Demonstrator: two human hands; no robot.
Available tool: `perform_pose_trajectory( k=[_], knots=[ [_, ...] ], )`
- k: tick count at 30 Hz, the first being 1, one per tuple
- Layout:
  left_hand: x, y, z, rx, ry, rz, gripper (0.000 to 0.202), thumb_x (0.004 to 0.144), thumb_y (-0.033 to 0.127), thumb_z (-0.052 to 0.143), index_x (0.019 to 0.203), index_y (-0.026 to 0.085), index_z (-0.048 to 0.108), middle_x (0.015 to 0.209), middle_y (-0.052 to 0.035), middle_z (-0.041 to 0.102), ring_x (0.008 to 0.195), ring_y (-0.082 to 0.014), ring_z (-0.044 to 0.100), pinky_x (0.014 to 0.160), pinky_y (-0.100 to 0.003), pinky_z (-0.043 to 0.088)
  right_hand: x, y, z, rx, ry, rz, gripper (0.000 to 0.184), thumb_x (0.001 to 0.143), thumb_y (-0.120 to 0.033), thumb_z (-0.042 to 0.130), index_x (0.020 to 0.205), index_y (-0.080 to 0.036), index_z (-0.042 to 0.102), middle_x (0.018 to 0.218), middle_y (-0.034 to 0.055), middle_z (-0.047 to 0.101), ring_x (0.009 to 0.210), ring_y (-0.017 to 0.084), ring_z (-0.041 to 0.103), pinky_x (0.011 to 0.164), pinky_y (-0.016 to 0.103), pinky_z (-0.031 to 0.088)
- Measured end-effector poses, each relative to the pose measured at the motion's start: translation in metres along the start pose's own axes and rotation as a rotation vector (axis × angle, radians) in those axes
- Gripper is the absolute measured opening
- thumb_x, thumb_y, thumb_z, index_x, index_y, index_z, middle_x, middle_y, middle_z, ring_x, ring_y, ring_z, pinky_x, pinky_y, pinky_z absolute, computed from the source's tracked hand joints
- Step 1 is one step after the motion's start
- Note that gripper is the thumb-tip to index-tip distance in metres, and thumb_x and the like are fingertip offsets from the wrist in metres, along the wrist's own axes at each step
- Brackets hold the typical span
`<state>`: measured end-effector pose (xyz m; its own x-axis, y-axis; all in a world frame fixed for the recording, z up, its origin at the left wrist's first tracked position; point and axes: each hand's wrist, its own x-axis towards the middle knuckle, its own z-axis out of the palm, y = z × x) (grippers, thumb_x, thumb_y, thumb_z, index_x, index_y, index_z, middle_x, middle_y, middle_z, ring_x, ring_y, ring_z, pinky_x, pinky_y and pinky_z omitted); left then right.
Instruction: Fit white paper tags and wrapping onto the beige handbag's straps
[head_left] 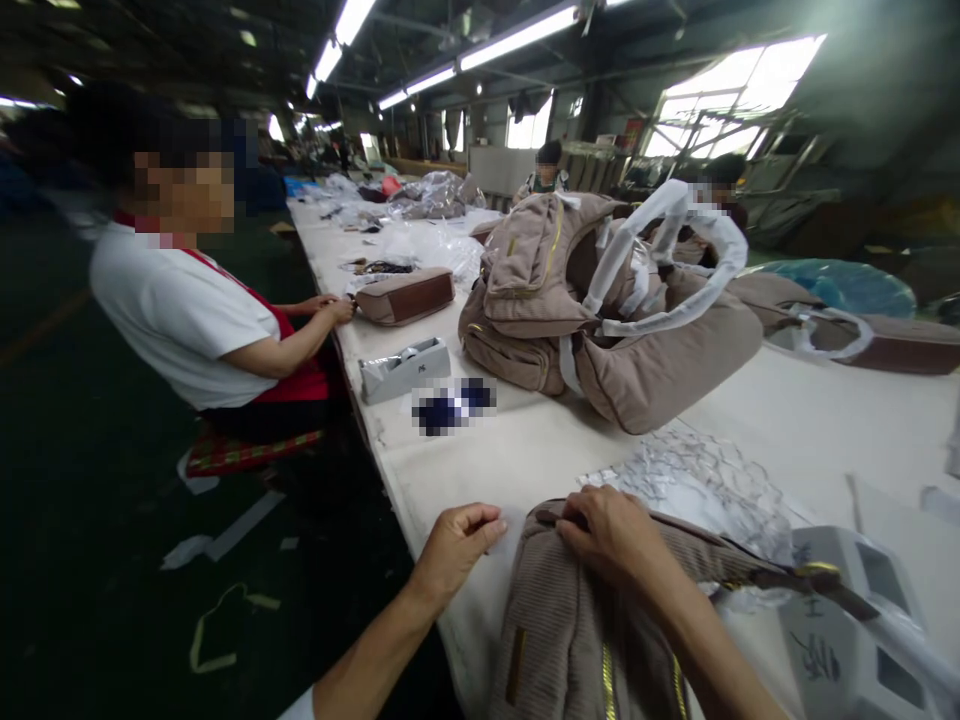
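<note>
A taupe corduroy bag [555,600] with gold zips lies on the near edge of the table, right in front of me. My right hand [611,535] rests over its top end, fingers curled onto the edge seam. Just left of the bag, my left hand [461,545] is raised with thumb and fingertips pinched together; whatever is between them, if anything, is too small to make out. A dark strap with gold hardware [817,572] runs from the bag to the right. Crumpled clear plastic [690,480] lies behind my right hand.
Stacked taupe bags [540,270] with wrapped handles stand ahead. A grey tape dispenser [405,370] is at the left edge, and a larger grey dispenser-like object [847,620] at right. A co-worker in white [187,310] sits left, hands near a brown-bottomed bag [409,297]. Others are farther back.
</note>
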<state>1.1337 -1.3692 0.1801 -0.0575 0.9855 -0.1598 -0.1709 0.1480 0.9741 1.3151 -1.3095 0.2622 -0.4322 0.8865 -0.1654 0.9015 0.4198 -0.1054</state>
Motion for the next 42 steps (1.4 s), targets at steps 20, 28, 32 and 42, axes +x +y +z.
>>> perform_pose_trajectory(
  k=[20, 28, 32, 42],
  knots=[
    [0.027, -0.005, -0.007, 0.315, -0.189, 0.133, 0.016, 0.072, 0.026, 0.065, 0.079, 0.014, 0.072, 0.074, -0.0026, 0.060, 0.067, -0.0140, 0.053, 0.062, -0.024, 0.039, -0.016, 0.021, 0.013, 0.311, 0.081, -0.204, 0.013, 0.088, -0.025, 0.049, 0.082, -0.023, 0.060, 0.082, 0.0003, 0.060, 0.081, 0.017, 0.054, 0.083, 0.035, 0.034],
    [0.031, -0.006, -0.008, 0.333, -0.206, 0.111, 0.017, 0.071, 0.026, 0.065, 0.079, 0.012, 0.070, 0.074, -0.0036, 0.063, 0.067, -0.0146, 0.055, 0.062, -0.024, 0.041, -0.021, 0.027, 0.013, 0.336, 0.095, -0.198, 0.013, 0.088, -0.026, 0.050, 0.084, -0.023, 0.062, 0.083, 0.0002, 0.060, 0.082, 0.017, 0.054, 0.083, 0.036, 0.034],
    [0.032, -0.004, -0.007, 0.342, -0.227, 0.110, 0.017, 0.071, 0.026, 0.065, 0.079, 0.013, 0.071, 0.074, -0.0028, 0.062, 0.067, -0.0143, 0.055, 0.062, -0.023, 0.041, -0.019, 0.028, 0.013, 0.341, 0.093, -0.221, 0.011, 0.087, -0.024, 0.051, 0.085, -0.024, 0.062, 0.084, -0.0004, 0.061, 0.083, 0.017, 0.054, 0.081, 0.034, 0.035],
    [0.037, 0.008, -0.009, 0.337, -0.321, 0.087, 0.022, 0.071, 0.031, 0.066, 0.078, 0.011, 0.071, 0.073, -0.0039, 0.063, 0.066, -0.0141, 0.054, 0.061, -0.023, 0.040, -0.022, 0.028, 0.011, 0.352, 0.119, -0.252, 0.012, 0.087, -0.022, 0.052, 0.088, -0.025, 0.064, 0.085, 0.0000, 0.062, 0.082, 0.017, 0.054, 0.081, 0.034, 0.036]
  ],
)
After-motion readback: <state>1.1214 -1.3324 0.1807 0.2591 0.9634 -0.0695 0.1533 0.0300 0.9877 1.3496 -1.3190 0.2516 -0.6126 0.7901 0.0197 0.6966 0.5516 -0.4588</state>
